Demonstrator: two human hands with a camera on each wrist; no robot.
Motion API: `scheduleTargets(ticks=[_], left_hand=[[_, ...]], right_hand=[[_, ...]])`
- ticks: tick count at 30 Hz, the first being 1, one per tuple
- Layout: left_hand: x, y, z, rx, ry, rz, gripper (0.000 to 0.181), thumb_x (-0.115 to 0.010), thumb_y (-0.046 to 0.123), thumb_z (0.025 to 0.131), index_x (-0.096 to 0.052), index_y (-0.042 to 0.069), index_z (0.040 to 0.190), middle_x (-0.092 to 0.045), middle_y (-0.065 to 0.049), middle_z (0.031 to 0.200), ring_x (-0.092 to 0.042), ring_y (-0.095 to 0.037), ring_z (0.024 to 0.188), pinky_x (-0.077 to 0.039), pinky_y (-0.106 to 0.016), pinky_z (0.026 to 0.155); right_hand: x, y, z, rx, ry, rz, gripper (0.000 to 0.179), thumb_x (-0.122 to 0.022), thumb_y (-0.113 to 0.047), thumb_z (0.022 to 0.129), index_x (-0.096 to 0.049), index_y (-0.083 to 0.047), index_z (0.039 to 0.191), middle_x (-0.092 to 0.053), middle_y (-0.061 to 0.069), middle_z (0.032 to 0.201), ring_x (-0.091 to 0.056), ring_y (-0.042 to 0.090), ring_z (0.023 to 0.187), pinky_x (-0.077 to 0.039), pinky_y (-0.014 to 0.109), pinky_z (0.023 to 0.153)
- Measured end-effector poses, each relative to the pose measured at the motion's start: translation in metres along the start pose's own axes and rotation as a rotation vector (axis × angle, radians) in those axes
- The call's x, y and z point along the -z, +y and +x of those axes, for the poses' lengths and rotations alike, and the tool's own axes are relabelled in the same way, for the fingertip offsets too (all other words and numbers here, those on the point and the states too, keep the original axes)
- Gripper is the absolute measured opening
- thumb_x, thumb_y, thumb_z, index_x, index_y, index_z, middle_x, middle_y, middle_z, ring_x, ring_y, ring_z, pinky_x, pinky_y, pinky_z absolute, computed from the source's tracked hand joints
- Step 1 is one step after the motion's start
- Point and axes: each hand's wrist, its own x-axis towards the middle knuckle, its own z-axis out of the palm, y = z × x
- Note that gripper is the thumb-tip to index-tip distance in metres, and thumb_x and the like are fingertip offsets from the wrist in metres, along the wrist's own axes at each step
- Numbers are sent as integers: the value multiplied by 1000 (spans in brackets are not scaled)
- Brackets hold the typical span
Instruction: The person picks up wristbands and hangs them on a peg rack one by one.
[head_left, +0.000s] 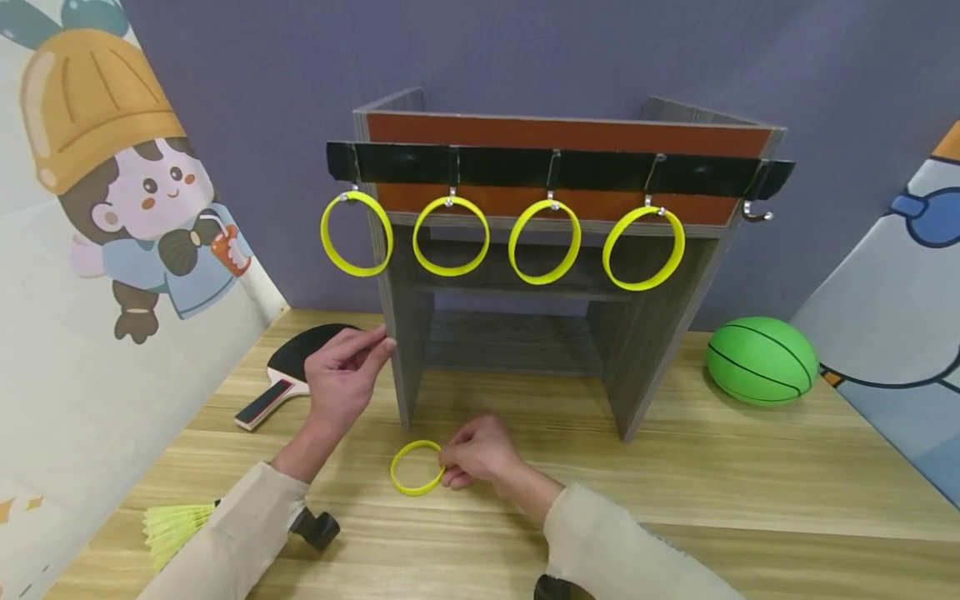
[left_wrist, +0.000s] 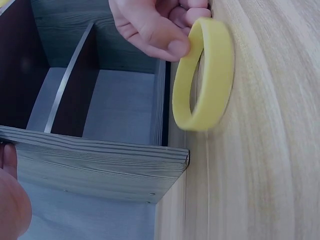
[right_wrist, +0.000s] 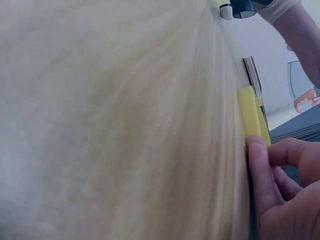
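My right hand [head_left: 480,452] pinches a yellow ring [head_left: 393,477] at its right side, low over the wooden table. In the left wrist view this ring [left_wrist: 220,75] appears tilted on edge, with the thumb against its band. At the grey wooden shelf unit [head_left: 626,375], the fingertips of my left hand [head_left: 345,367] touch the front edge of the left side panel. Along the unit's top front runs a black bar [head_left: 502,168] with metal hooks. Several yellow rings [head_left: 673,265] hang from these hooks, and the hook [head_left: 756,215] at the far right bears no ring.
A black table tennis bat [head_left: 296,354] lies left of the unit, behind my left hand. Near my left sleeve is a yellow-green shuttlecock [head_left: 174,529]. To the right of the unit sits a green ball [head_left: 761,360] with black lines. A purple-grey wall [head_left: 525,58] stands behind.
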Motion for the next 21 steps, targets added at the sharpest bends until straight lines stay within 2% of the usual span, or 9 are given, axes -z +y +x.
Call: scheduleTargets(ticks=[7, 14, 21], left_hand=[[-1, 0, 0, -2, 1, -23, 22, -62, -34, 65, -62, -26, 85, -62, -24, 72, -59, -8, 63, -46, -14, 54], [2, 0, 0, -4, 0, 1, 22, -64, -33, 65, -63, -24, 85, -62, -25, 72, -58, -8, 62, -45, -14, 52], [1, 1, 0, -3, -3, 0, 21, -63, -34, 65, -62, -25, 85, -61, -25, 71, -57, -7, 62, -45, -13, 52]], right_hand=[[3, 3, -4, 14, -23, 51, 10, -63, 14, 71, -62, 10, 80, -63, 19, 61, -64, 21, 51, -54, 31, 51], [8, 7, -15, 1, -74, 72, 11, -63, 14, 71, -63, 10, 82, -63, 19, 63, -65, 23, 54, -55, 32, 52], [29, 4, -32, 18, -108, 85, 14, -62, 13, 71, -64, 12, 85, -64, 19, 65, -65, 24, 56, -55, 32, 54]])
